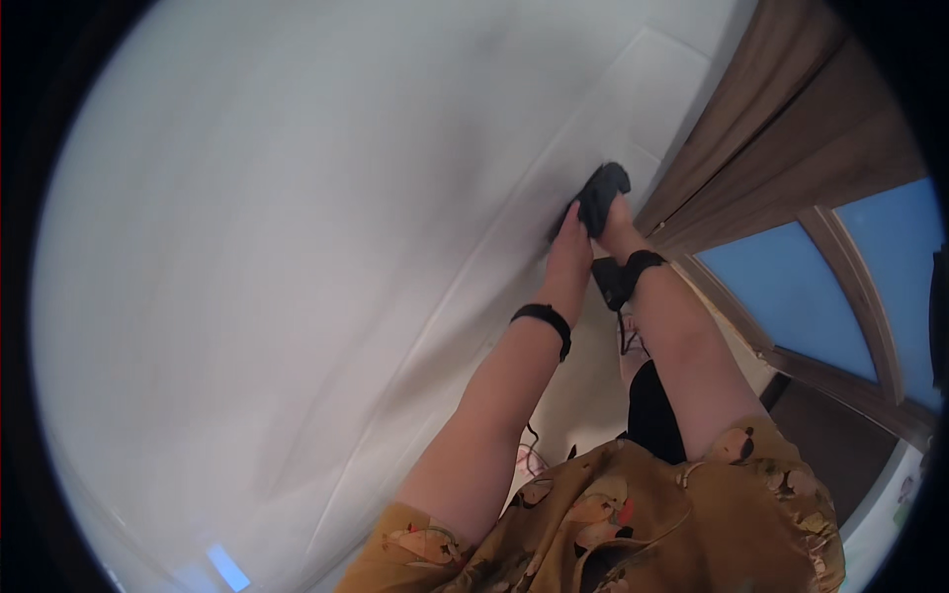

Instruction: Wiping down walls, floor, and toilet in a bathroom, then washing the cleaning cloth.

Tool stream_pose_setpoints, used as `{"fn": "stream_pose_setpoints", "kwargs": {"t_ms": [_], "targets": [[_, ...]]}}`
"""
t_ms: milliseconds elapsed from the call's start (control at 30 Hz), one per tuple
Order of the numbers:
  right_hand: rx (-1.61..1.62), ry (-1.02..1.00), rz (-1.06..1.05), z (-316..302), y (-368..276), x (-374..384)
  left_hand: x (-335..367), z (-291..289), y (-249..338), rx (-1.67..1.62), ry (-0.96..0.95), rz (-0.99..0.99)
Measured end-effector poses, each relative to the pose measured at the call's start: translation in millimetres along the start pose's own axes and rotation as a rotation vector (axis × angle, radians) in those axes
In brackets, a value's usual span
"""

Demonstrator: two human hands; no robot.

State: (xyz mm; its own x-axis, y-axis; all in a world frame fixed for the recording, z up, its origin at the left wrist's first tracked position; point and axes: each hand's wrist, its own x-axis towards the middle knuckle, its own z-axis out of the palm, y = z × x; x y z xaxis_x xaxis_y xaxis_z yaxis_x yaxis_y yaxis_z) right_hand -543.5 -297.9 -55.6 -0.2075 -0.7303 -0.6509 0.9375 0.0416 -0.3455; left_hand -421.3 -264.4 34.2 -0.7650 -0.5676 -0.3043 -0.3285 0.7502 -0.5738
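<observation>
Dark cloth point(603, 196): bunched up against the white wall point(297, 247), right by the wooden door frame point(781, 138)
Right hand point(619, 223): fingers wrapped round the cloth
Left hand point(570, 242): flat open, fingertips touching the cloth's edge
Wrists: black bands on both

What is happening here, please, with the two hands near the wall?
A person reaches both arms out toward a white wall. The right hand grips a small dark object, maybe a cloth or pad, and presses it against the wall beside a brown wooden door frame. The left hand lies flat on the wall just next to it, fingertips touching the object. Both wrists wear black bands.
</observation>
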Motion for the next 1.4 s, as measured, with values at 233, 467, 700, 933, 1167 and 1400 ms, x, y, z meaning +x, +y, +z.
{"fn": "stream_pose_setpoints", "kwargs": {"t_ms": [233, 467, 700, 933, 1167, 1400], "targets": [[-0.197, -0.115, -0.42, -29.5, 86.6, -17.5, -28.8, 45.6, 14.3, 0.012, -0.057, 0.12], [0.216, -0.014, 0.459, -21.8, 305.5, -168.1, -291.5, 115.7, 37.4, -0.099, -0.39, -0.04], [0.336, -0.085, 0.789, 16.0, 482.6, -335.9, -535.2, 124.5, 29.2, -0.056, -0.613, -0.162], [0.233, -0.273, 0.824, 49.5, 508.9, -378.9, -619.4, 96.8, 10.0, -0.234, -0.212, -0.503], [0.074, -0.549, 0.489, 96.8, 365.9, -329.3, -510.3, 81.4, -21.7, -0.287, 0.403, -0.572], [-0.161, -0.442, 0.208, 172.4, 173.5, -292.7, -356.0, -35.4, -94.5, 0.066, 0.497, -0.496]]}}
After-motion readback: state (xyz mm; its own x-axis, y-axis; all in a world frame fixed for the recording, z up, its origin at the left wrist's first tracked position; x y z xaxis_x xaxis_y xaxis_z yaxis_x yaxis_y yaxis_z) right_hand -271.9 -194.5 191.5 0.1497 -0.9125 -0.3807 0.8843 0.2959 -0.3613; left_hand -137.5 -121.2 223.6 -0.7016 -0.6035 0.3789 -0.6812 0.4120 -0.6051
